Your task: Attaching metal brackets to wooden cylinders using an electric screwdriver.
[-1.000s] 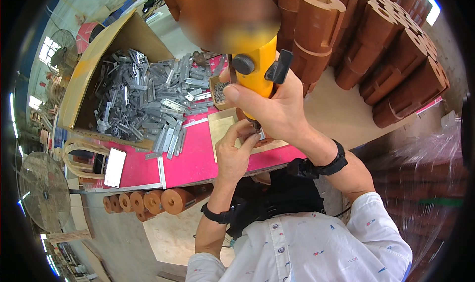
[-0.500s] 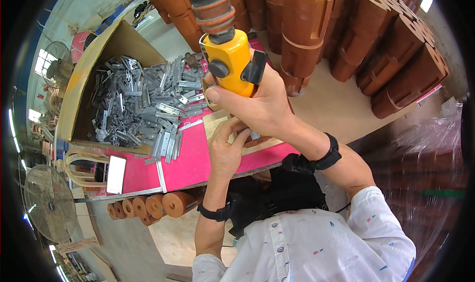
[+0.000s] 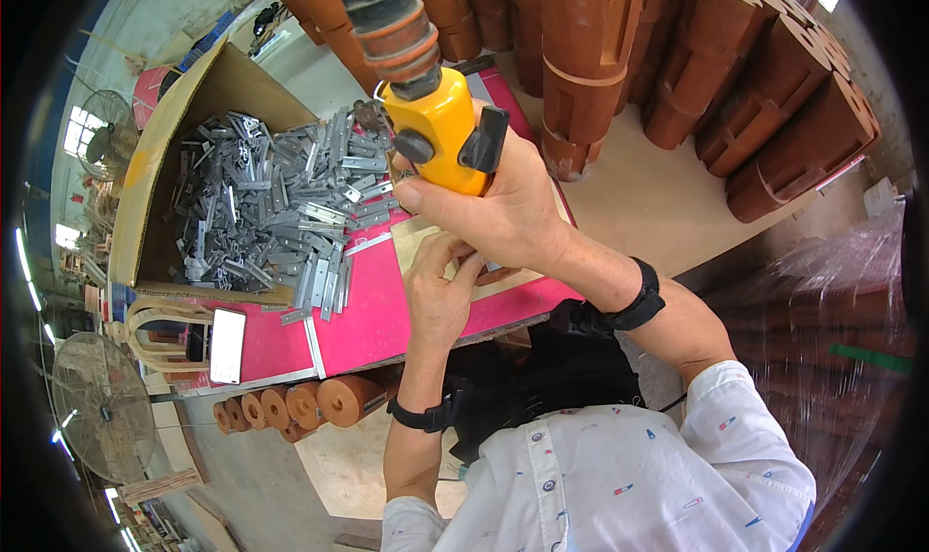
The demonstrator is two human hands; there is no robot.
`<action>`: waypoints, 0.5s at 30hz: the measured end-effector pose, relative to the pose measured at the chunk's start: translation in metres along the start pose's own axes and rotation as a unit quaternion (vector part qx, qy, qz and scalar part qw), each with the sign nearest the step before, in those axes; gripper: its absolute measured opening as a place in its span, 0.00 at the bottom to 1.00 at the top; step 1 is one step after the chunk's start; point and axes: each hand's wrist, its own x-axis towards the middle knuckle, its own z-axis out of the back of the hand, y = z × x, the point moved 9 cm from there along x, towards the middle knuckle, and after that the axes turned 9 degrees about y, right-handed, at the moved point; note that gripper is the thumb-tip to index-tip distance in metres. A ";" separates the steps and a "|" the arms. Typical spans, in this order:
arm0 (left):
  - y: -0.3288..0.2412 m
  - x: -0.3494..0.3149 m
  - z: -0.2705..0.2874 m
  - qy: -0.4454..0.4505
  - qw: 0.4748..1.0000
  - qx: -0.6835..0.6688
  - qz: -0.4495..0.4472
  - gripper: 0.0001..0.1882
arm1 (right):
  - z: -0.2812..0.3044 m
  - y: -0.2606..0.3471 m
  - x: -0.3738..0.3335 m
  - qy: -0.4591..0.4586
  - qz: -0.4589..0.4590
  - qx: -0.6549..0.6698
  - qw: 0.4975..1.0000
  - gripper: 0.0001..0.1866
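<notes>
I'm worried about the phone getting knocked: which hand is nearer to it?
Left. The left hand is to the right of the phone, with pink tabletop between them; the right hand is farther right, gripping the yellow tool.

The head camera, the left one of a worn pair, sits above the near edge of the pink tabletop point(image 3: 373, 310) and faces steeply down and across it. It is close: the yellow tool point(image 3: 437, 131) over the tabletop looms large, and the wearer's white shirt point(image 3: 605, 475) shows from above on the near side. The fisheye reaches the fan point(image 3: 104, 412) well left of the tabletop.
</notes>
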 end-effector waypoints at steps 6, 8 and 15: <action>-0.004 -0.002 0.002 -0.019 0.999 0.023 -0.024 0.08 | -0.003 0.001 0.001 0.002 0.037 -0.031 0.999 0.24; -0.004 -0.003 0.001 -0.021 0.999 0.018 -0.021 0.08 | -0.003 0.004 0.001 -0.005 0.068 -0.050 0.996 0.30; -0.002 -0.002 0.001 -0.022 1.000 0.008 -0.014 0.08 | -0.005 0.001 0.001 0.015 0.011 -0.005 1.000 0.18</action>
